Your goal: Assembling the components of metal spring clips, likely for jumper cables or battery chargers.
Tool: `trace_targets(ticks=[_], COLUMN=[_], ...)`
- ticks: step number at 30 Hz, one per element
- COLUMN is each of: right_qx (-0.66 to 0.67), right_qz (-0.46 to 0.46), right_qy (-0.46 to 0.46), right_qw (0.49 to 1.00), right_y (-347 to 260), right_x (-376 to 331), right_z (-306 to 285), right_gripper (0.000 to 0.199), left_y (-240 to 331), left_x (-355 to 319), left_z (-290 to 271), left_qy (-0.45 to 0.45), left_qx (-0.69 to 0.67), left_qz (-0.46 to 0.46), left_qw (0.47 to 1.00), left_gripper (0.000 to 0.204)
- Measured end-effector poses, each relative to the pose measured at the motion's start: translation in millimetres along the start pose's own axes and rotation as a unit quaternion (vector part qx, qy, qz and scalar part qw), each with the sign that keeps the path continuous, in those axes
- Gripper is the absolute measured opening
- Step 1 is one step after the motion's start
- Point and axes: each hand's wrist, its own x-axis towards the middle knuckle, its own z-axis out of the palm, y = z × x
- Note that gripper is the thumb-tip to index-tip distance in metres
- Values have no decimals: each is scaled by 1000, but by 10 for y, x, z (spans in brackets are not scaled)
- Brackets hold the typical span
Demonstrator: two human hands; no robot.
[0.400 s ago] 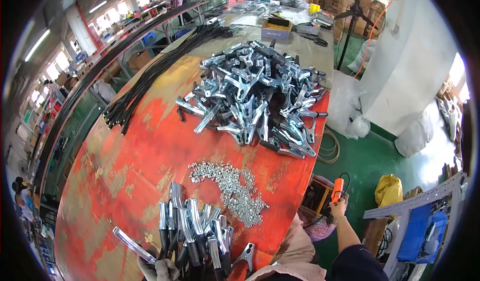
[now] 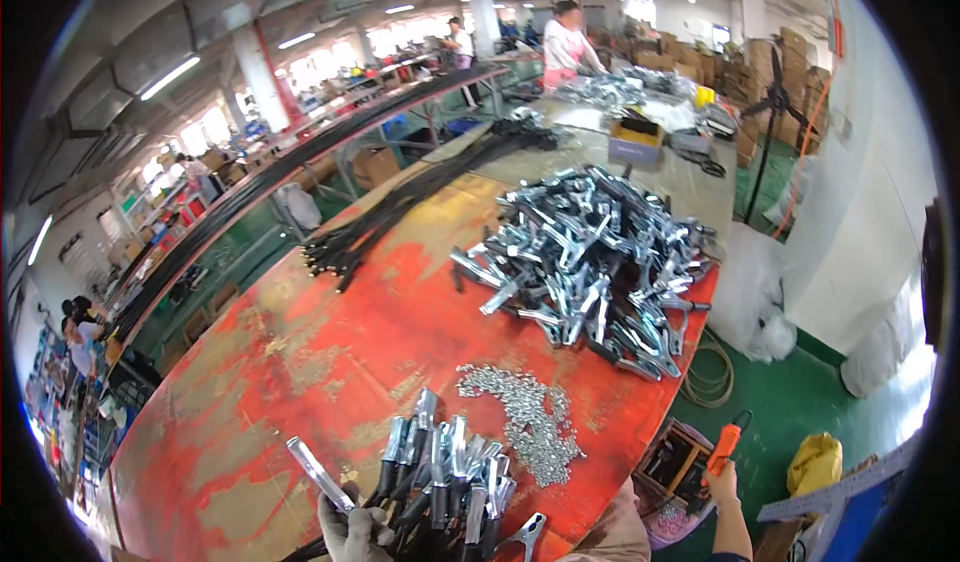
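My left hand (image 2: 355,534), in a pale glove, is closed on a shiny metal clamp (image 2: 318,472) at the table's near edge; its silver end sticks up to the left, and its lower part is hidden by the fingers. Right beside that hand stands a bunch of clamps with black handles (image 2: 450,477), and one bare metal clamp (image 2: 532,534) lies at its right. My right hand (image 2: 722,482) is wrapped round an orange power screwdriver (image 2: 724,447) with a black cord loop, held out past the table's right edge. Small silver nuts (image 2: 530,417) lie scattered beyond the bunch.
A large heap of metal clamps (image 2: 590,262) covers the right middle of the red, worn table (image 2: 370,352). Black cables (image 2: 410,197) lie along its far left. A wooden box (image 2: 680,467) sits below the right edge. Behind stand a fan (image 2: 775,107) and a person in pink (image 2: 565,47).
The view has tilted up and swung left, so everything sits lower and further right. Both hands keep their hold on the clamp and the screwdriver.
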Motion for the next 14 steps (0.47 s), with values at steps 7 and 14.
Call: trace_targets(ticks=[7, 14], right_qx=[158, 675], right_qz=[-67, 27], right_qy=[-5, -27], right_qw=[985, 737], right_y=[-952, -1701], right_x=[-298, -585], right_z=[-163, -611], right_gripper=[29, 63], left_y=[28, -220], left_x=[-82, -87], left_z=[208, -295], left_qy=[84, -24], left_qx=[13, 17], left_qz=[41, 17], left_qw=[996, 999], left_gripper=[32, 54])
